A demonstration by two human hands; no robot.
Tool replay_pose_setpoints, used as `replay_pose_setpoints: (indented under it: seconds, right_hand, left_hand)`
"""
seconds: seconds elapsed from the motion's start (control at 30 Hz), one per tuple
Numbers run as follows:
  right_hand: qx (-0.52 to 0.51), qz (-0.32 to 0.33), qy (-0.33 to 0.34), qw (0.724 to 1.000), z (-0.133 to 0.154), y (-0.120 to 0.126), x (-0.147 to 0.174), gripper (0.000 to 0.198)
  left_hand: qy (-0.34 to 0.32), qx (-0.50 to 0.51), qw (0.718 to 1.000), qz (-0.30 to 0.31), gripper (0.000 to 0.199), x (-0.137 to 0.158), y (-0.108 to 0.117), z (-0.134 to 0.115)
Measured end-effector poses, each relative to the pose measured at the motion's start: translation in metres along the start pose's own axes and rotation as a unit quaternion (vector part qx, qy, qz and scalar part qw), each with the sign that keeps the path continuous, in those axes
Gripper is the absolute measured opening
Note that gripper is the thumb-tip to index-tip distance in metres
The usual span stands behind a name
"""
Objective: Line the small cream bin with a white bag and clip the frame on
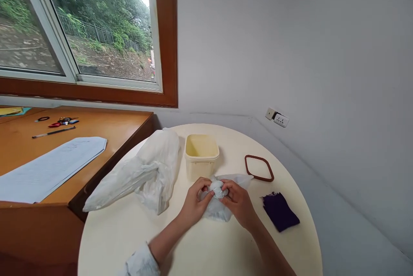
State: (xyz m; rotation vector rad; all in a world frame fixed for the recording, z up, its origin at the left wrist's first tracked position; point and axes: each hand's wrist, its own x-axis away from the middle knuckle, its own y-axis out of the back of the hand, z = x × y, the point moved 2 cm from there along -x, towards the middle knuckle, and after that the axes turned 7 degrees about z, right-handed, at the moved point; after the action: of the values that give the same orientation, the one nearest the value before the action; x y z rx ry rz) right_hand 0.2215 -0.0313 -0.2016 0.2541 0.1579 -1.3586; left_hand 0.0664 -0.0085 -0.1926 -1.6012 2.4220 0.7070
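Observation:
Between my two hands is a thin white plastic bag (218,211), bunched into a knot-like lump at its top. My left hand (196,200) pinches the lump from the left, thumb and fingers closed on it. From the right, my right hand (238,202) grips the same lump with its fingertips. The bag's lower part rests on the table beneath my hands. Just beyond them stands a cream plastic bin (201,162), upright with its top uncovered. To the left lies a larger crumpled white plastic bag (155,164).
On the round cream table (129,241), a reddish-brown rounded frame (271,173) and a folded dark purple cloth (280,212) lie at right. A wooden desk (97,125) adjoins at left, holding papers (58,166), a pen (53,132) and keys (64,121). A wall socket (280,120) is behind.

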Motion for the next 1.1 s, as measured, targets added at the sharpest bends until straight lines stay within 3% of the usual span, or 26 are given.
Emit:
replay_pose_setpoints:
  seconds: [0.3,0.57,0.73,0.8,0.93,1.1]
  right_hand:
    - [0.118,-0.089,0.035,0.988,0.0,-0.002,0.004,0.021]
    - [0.199,-0.137,0.035,0.97,-0.008,-0.002,0.009,0.029]
    - [0.249,-0.169,0.077,0.951,-0.005,-0.002,0.012,0.025]
    - [0.264,-0.17,0.111,0.943,0.0,-0.004,0.012,0.025]
    - [0.258,-0.139,0.161,0.942,0.014,-0.008,0.012,0.031]
    - [0.221,-0.091,0.174,0.955,0.021,-0.01,0.014,0.027]
  left_hand:
    - [-0.045,-0.038,0.998,-0.002,0.008,0.007,-0.007,-0.008]
    - [-0.05,-0.027,0.997,0.046,0.01,0.009,-0.01,-0.013]
    - [0.023,0.012,0.998,0.05,0.019,0.008,-0.013,-0.007]
    - [0.055,0.032,0.997,0.047,0.02,0.008,-0.014,-0.004]
    - [0.057,0.025,0.997,0.036,0.009,0.006,-0.012,-0.005]
    - [0.047,0.005,0.998,-0.036,0.014,0.007,-0.006,-0.005]
